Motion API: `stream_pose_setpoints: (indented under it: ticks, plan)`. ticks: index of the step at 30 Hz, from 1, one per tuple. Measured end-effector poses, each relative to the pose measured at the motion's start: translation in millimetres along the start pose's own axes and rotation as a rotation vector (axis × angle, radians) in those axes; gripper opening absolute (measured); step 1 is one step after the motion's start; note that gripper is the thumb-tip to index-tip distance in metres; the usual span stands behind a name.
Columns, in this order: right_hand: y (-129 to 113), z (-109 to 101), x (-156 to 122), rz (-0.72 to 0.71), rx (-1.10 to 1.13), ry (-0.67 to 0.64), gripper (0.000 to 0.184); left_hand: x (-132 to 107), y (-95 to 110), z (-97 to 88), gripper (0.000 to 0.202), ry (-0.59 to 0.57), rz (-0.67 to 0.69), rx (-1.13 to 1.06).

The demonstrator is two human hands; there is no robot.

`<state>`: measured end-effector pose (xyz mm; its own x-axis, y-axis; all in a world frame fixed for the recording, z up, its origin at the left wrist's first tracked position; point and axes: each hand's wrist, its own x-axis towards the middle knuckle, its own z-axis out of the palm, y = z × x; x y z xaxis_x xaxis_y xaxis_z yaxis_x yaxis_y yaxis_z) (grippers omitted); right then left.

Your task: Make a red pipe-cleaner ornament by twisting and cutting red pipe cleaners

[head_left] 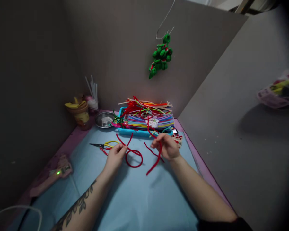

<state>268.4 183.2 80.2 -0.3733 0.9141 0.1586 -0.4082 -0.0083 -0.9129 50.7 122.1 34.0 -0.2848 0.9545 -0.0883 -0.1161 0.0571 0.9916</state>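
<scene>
My left hand pinches a red pipe cleaner where it crosses itself, and the stem curls into a loop on the light blue mat. My right hand is closed on a second red pipe cleaner that trails down toward me. A short red piece lies between the hands. Yellow-handled scissors lie just left of my left hand.
A blue tray piled with several coloured pipe cleaners stands behind the hands. A metal dish, a yellow cup and a pink glue gun are at the left. A green pipe-cleaner ornament hangs on the grey partition.
</scene>
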Motion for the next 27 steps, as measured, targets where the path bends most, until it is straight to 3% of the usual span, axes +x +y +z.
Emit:
stream_pose_setpoints:
  ticks: [6, 9, 13, 17, 27]
  plan:
    - [49.9, 39.8, -45.4, 0.065, -0.327, 0.08, 0.029, -6.4, -5.8, 10.2, 0.024, -0.018, 0.069, 0.057]
    - [65.9, 51.0, -54.9, -0.019, -0.552, 0.079, 0.018, -11.7, -7.9, 16.3, 0.021, -0.043, 0.044, 0.019]
    - [74.0, 52.0, -58.0, -0.157, -0.804, 0.023, 0.03, -15.4, -8.9, 20.7, 0.019, -0.023, 0.031, -0.001]
    - [75.4, 48.7, -58.0, -0.183, -0.84, -0.029, 0.039, -15.6, -8.7, 21.9, 0.018, -0.019, -0.009, -0.01]
    - [80.5, 40.3, -61.7, -0.009, -0.729, -0.097, 0.044, -10.1, -11.2, 18.3, 0.023, 0.01, -0.091, -0.117]
